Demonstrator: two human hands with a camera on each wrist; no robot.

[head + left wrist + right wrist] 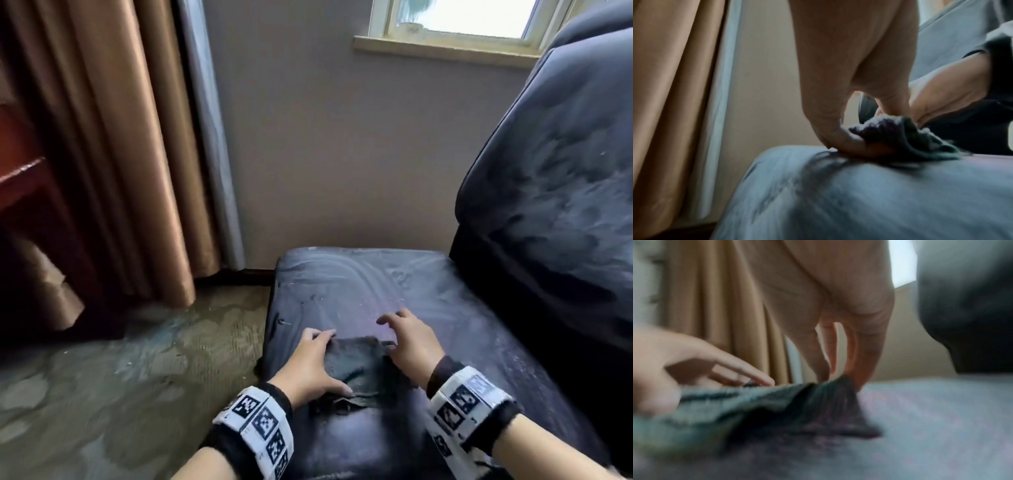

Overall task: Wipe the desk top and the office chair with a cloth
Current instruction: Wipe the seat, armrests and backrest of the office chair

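A dark grey-green cloth (359, 368) lies crumpled on the dusty black seat (359, 284) of the office chair, near its front edge. My left hand (310, 363) lies on the cloth's left side, fingers fairly straight on top of it (756, 380) and thumb along its near edge. My right hand (406, 339) is arched at the cloth's right corner, fingertips (861, 382) down on the seat just past it. There the cloth (777, 402) bunches up against that hand. In the left wrist view a fingertip (838, 141) presses down beside the raised cloth (900, 133).
The chair's tall black backrest (555, 164) rises close on the right. A tan curtain (120, 137) hangs at the left, with dark red wooden furniture (24, 192) beyond it. The wall and a window sill (445, 51) stand behind the seat. Worn carpet (120, 377) covers the floor on the left.
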